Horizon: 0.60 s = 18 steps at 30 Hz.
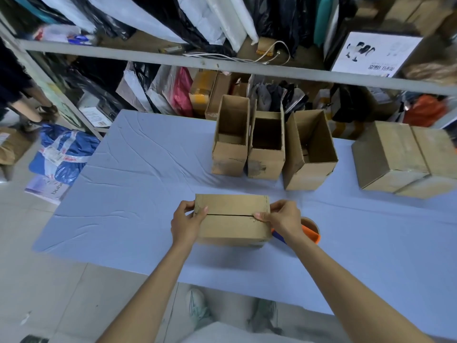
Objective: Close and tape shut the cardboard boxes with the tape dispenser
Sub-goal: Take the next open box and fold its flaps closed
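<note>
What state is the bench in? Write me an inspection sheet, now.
Surface: table under a creased blue cloth.
Job's things: box, flaps shut, no tape seen on the seam; dispenser beside it, partly behind the right hand; three open boxes upright at the back; closed boxes far right.
Clutter: nothing seen.
Hands: left hand and right hand grip the box ends, thumbs at the seam.
Cables: white cable on the shelf.
Surroundings: bags on shelves; parcel on the floor.
</note>
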Motion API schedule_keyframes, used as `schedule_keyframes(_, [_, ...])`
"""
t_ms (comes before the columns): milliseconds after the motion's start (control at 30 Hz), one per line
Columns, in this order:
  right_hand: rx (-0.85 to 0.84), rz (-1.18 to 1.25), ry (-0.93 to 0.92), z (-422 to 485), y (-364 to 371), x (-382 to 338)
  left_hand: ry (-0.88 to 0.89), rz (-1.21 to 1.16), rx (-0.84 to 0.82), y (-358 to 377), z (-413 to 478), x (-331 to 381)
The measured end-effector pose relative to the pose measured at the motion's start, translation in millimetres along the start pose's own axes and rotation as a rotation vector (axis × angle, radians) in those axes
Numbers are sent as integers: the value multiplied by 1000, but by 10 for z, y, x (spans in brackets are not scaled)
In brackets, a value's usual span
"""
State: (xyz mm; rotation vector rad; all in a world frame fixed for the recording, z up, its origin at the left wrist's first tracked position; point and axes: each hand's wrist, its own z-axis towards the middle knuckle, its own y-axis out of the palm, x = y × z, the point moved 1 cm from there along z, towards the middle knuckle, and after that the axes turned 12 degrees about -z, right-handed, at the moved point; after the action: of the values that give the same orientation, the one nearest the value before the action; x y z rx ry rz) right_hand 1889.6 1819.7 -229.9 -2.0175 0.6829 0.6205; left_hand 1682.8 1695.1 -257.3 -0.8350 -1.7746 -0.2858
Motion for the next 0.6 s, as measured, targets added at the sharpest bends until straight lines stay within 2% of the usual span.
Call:
schedule_keyframes(133, [31, -37, -83, -64, -39, 63, 12, -42, 12, 10, 33, 39])
schedule_keyframes(233, [128, 81, -103, -136, -88, 222, 20, -78, 19, 17, 54, 42])
schedule_keyframes(267, [179, 67, -89, -143, -114, 297, 24, -86, 23, 19, 54, 36])
schedule_keyframes(333, [245, -121, -55, -118, -157, 474, 25, -102, 34, 30, 51, 24])
schedule_keyframes(467, [145, -521, -97, -69, -141, 776, 28, -125, 44, 46, 38, -8])
schedule_keyframes(600, [49, -529, -138, -71, -54, 941, 16, -133, 48, 17, 25, -19])
